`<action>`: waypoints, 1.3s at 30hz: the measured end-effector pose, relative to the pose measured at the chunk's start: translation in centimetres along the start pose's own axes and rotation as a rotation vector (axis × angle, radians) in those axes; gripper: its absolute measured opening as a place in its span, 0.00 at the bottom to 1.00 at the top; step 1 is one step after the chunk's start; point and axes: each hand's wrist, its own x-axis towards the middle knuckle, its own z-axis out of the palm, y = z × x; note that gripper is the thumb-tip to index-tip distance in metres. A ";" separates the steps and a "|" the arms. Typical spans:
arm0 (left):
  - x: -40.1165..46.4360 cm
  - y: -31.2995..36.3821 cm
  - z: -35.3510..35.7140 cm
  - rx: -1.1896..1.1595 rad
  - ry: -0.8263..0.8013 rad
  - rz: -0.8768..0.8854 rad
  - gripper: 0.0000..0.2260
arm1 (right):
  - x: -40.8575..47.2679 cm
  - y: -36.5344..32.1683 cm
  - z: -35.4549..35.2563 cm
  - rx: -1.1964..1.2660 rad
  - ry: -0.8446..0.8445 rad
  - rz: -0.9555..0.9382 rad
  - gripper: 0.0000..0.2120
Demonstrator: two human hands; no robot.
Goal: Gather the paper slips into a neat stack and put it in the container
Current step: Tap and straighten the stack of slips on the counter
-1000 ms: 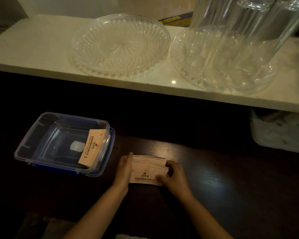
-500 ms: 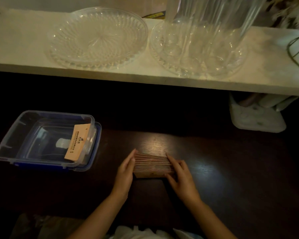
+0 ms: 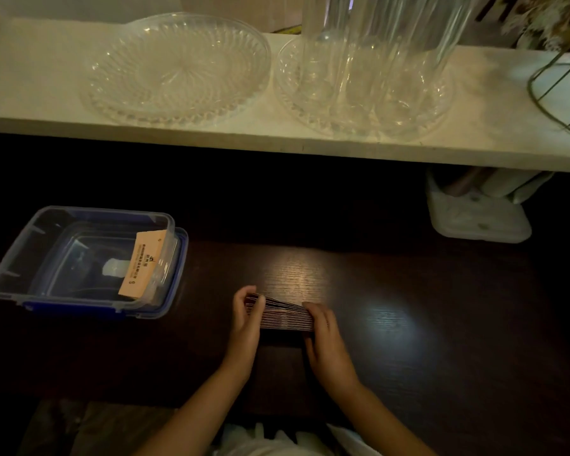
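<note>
Head view: paper slips (image 3: 285, 314) now stood on edge, lower centre.
Left hand (image 3: 246, 319), right hand (image 3: 323, 337): fingers clamp its ends; squaring nearly done, container (image 3: 79, 258) next.

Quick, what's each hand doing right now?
Left hand: closed on the left end of the paper stack.
Right hand: closed on its right end.

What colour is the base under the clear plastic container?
Blue. It shows best in the head view, along the container and its lower rim and right edge.
</note>
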 end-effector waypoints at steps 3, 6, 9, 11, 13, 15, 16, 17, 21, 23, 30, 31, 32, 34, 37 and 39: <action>0.4 0.0 -0.5 0.044 -0.053 0.027 0.14 | 0.2 0.1 0.1 -0.035 0.005 0.017 0.30; 0.3 -0.1 -2.2 0.416 -0.223 0.207 0.31 | 0.6 0.5 -0.3 -0.124 -0.013 0.012 0.27; -0.3 -1.4 -3.0 1.115 -0.247 0.527 0.36 | 0.8 0.3 -0.4 -0.167 -0.013 0.007 0.26; -0.5 -1.3 -2.8 1.217 -0.221 0.492 0.37 | 0.7 0.2 -0.2 -0.215 -0.012 0.017 0.27; -0.3 -1.0 -2.8 1.281 -0.215 0.496 0.38 | 0.7 0.1 -0.2 -0.281 -0.016 0.040 0.29; 0.0 -0.5 -2.8 1.338 -0.217 0.515 0.39 | 1.0 -0.1 -0.5 -0.355 -0.024 0.057 0.30; 0.1 -0.3 -2.8 1.354 -0.224 0.509 0.39 | 1.1 -0.2 -0.7 -0.391 -0.030 0.059 0.31; 0.2 -0.1 -2.9 1.365 -0.234 0.503 0.39 | 1.3 -0.3 -0.9 -0.429 -0.038 0.056 0.31; 0.6 0.5 -3.4 1.290 -0.277 0.573 0.38 | 1.2 -0.7 -1.6 -0.577 -0.018 -0.002 0.33; 0.8 0.8 -3.8 1.179 -0.258 0.661 0.33 | 0.9 -0.7 -1.8 -0.617 0.010 -0.066 0.30; 2.0 0.4 -5.0 0.659 -0.225 0.275 0.25 | 1.6 -0.1 -3.1 -0.126 -0.064 -0.026 0.23; 2.0 0.4 -5.3 0.599 -0.244 0.214 0.24 | 1.8 -0.1 -3.4 -0.098 -0.078 -0.015 0.22; 2.0 0.5 -5.5 0.569 -0.261 0.197 0.23 | 1.9 -0.1 -3.6 -0.067 -0.094 -0.004 0.22; 2.0 0.8 -5.9 0.543 -0.277 0.196 0.22 | 2.0 -0.2 -4.2 -0.004 -0.117 0.035 0.21; 1.4 2.0 -5.7 0.406 -0.236 0.129 0.25 | 2.2 -1.1 -4.9 0.114 -0.117 0.102 0.22; 0.6 2.8 -4.8 0.395 -0.191 0.140 0.24 | 2.4 -2.3 -4.8 0.208 -0.140 0.133 0.21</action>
